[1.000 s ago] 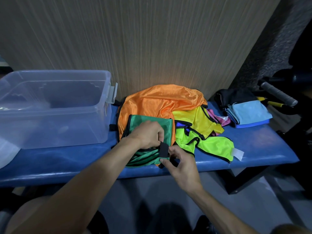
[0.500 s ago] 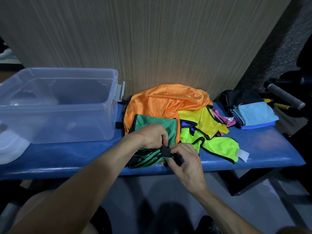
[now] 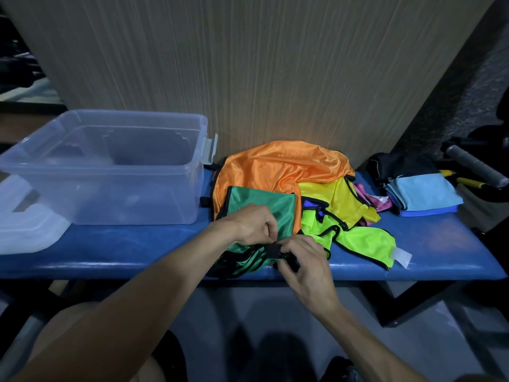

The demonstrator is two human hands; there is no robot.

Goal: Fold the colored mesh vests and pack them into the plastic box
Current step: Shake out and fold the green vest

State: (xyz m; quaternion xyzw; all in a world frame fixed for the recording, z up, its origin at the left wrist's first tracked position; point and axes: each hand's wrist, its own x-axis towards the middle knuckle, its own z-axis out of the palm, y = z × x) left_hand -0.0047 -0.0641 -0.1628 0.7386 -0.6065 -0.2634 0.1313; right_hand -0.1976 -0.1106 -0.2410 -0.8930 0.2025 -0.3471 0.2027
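At the front edge of the bench (image 3: 137, 244), the black strap (image 3: 273, 250) on the green vest (image 3: 261, 202) is pinched from both sides: left hand (image 3: 254, 224) curled over it from above, right hand (image 3: 303, 260) gripping it from the near side. One second earlier the strap stood upright between the fingers; it is now laid flat across the bunched green folds and the hands are drawn closer together. Judged: the bundle is being fastened, folding of this vest nearly complete. Fabric is thin, slippery mesh with black binding. Behind lie the orange vest (image 3: 275, 166), yellow vest (image 3: 338, 197) and neon vest (image 3: 363, 238), unfolded. The plastic box (image 3: 192, 133), clear and rigid, holds no vests.
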